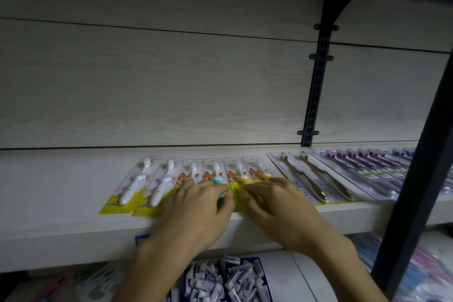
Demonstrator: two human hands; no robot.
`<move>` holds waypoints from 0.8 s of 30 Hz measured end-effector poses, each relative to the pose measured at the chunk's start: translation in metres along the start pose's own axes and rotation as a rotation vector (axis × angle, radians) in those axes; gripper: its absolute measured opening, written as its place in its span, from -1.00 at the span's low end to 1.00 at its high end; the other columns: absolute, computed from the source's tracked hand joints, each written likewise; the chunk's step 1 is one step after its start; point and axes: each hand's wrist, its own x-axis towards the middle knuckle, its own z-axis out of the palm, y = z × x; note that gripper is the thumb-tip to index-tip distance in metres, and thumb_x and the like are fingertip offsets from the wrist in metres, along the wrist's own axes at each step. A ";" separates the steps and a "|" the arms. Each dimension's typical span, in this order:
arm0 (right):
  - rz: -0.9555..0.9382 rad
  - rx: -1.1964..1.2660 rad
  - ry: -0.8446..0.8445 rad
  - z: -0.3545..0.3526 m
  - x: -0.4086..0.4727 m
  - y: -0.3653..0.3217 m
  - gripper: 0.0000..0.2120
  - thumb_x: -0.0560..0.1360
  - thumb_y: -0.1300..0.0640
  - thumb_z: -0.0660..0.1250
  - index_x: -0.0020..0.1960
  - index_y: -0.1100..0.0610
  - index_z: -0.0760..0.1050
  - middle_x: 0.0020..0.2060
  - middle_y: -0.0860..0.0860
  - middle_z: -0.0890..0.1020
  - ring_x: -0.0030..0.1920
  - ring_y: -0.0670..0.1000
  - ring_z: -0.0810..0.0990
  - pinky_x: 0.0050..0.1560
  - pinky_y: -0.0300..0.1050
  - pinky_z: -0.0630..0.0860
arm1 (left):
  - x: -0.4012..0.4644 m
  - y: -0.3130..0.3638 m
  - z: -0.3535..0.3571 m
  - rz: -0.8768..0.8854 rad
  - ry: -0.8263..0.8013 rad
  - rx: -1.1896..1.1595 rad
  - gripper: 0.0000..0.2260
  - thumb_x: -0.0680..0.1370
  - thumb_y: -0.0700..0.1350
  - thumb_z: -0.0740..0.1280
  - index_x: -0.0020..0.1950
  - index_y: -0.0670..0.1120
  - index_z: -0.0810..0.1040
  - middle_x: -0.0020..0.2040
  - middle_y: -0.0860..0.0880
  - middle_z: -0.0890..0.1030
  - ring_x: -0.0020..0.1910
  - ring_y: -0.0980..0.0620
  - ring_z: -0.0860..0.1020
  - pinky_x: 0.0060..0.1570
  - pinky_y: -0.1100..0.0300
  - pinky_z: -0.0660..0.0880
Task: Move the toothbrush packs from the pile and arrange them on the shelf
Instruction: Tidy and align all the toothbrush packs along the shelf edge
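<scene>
Six yellow-footed clear blister packs of children's toothbrushes [157, 182] laid flat in a row along the front of the pale wood-grain shelf [49, 179], centre of view; long axes running front to back, brush heads toward 12 o'clock at the back panel, yellow card ends toward 6 o'clock at the shelf lip; left two leaning slightly toward 1 o'clock. Counted by handle colour: two pale blue-white, two teal, two yellow; packs edge to edge or slightly overlapping.

Left hand [196, 206] resting palm-down on the teal pair, fingers lightly bent and pressing, nothing pinched; right hand [272, 203] likewise flat on the yellow pair, fingertips touching the card; fingertips of both hands nearly meeting.

At 2 o'clock: one white card pack with two brown-handled toothbrushes [311, 179], angled toward 11 o'clock; beyond it a long pack of purple-handled brushes [367, 167], count unclear.

At 6 o'clock, lower shelf: blue tray of small white packets [228, 279], blurred.
</scene>
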 end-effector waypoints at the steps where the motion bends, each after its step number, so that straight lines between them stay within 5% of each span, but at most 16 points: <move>1: 0.006 -0.007 -0.003 0.000 -0.001 -0.001 -0.67 0.59 -0.09 0.08 0.11 0.03 0.54 0.02 -0.07 0.63 0.11 0.01 0.47 0.10 -0.06 0.42 | -0.001 0.000 0.000 -0.003 0.006 0.000 -0.63 0.59 0.14 0.02 0.32 0.16 0.44 0.29 0.18 0.50 0.28 0.07 0.38 0.25 0.10 0.36; 7: -0.003 -0.053 -0.019 0.000 -0.004 -0.005 -0.64 0.60 -0.12 0.04 0.23 -0.01 0.49 0.17 -0.09 0.59 0.21 0.00 0.43 0.18 -0.19 0.28 | -0.003 0.001 0.001 -0.002 0.015 -0.023 -0.62 0.60 0.14 0.04 0.36 0.15 0.42 0.31 0.16 0.49 0.32 0.08 0.37 0.27 0.15 0.33; 13: 0.003 -0.007 -0.035 -0.002 -0.001 0.000 -0.63 0.60 -0.14 0.02 0.15 -0.02 0.53 0.12 -0.09 0.59 0.17 0.00 0.46 0.19 -0.15 0.34 | -0.004 0.002 -0.004 -0.001 0.025 -0.065 -0.65 0.60 0.17 0.07 0.31 0.16 0.47 0.22 0.15 0.54 0.22 0.13 0.42 0.16 0.20 0.39; 19: 0.051 -0.010 -0.057 0.001 0.009 0.003 -0.59 0.60 -0.18 0.03 0.38 -0.14 0.38 0.36 -0.02 0.44 0.39 0.04 0.31 0.39 -0.07 0.19 | -0.001 0.007 -0.005 -0.007 0.065 -0.057 -0.69 0.58 0.19 0.09 0.16 0.13 0.53 0.08 0.14 0.57 0.06 0.13 0.47 0.00 0.19 0.43; 24: 0.070 0.015 -0.048 0.007 0.009 0.007 -0.56 0.56 -0.23 0.02 0.32 -0.11 0.43 0.16 -0.02 0.59 0.22 0.06 0.48 0.18 0.06 0.46 | -0.001 0.009 -0.003 -0.010 0.066 -0.059 -0.67 0.58 0.20 0.09 0.22 0.13 0.50 0.16 0.14 0.54 0.14 0.13 0.44 0.07 0.20 0.40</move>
